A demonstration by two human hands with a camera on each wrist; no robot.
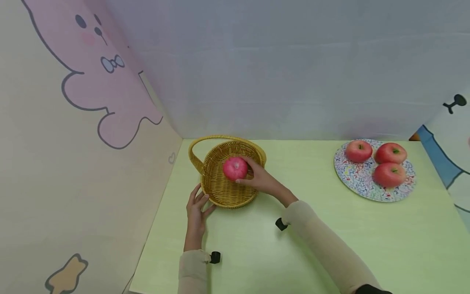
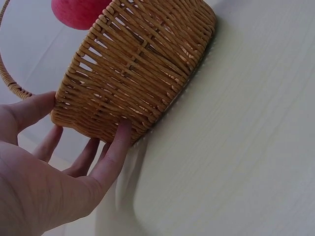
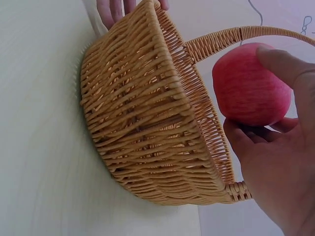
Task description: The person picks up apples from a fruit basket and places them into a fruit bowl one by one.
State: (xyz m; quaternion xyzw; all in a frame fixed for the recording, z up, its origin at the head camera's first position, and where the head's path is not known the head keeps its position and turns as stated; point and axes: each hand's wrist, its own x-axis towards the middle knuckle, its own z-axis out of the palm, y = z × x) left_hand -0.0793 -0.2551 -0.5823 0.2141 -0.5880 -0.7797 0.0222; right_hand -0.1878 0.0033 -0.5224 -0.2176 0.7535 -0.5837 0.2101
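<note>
A brown wicker basket (image 1: 227, 196) with an arched handle stands on the table, towards its far left corner. Over its opening my right hand (image 1: 262, 179) grips a red apple (image 1: 235, 169) between thumb and fingers. In the right wrist view the apple (image 3: 251, 86) is level with the rim, apart from the weave. My left hand (image 1: 197, 210) touches the basket's near left side with spread fingers. The left wrist view shows its fingertips on the woven wall (image 2: 123, 78), and part of the apple (image 2: 78, 12) above the rim.
To the right, a round speckled plate (image 1: 352, 179) bears three red apples (image 1: 390, 174). The pale green table (image 1: 293, 253) meets a grey-white wall (image 1: 293, 81) at the back and a wall with cartoon figures (image 1: 92, 81) at the left.
</note>
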